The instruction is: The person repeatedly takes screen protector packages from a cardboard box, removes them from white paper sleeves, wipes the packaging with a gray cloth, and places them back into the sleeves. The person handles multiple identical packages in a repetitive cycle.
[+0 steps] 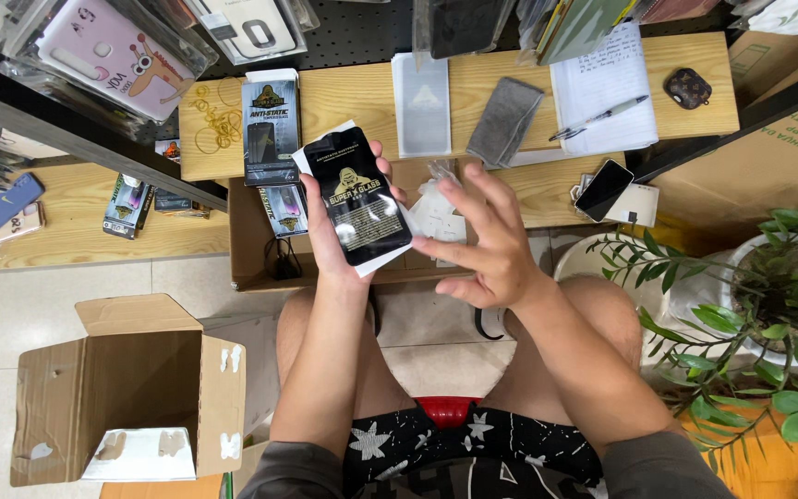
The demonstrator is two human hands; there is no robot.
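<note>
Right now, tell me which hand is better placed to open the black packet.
Right. The left hand already grips the black packet from behind with a white sleeve, so it is occupied. The right hand is free, fingers spread beside the packet's edge, probably best placed to open it.

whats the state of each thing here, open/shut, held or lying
black packet: held upright in left hand
right hand: open, fingers spread beside the packet
cardboard box: open, flaps out
pen: lying on notebook
grey cloth: lying folded on shelf
</note>
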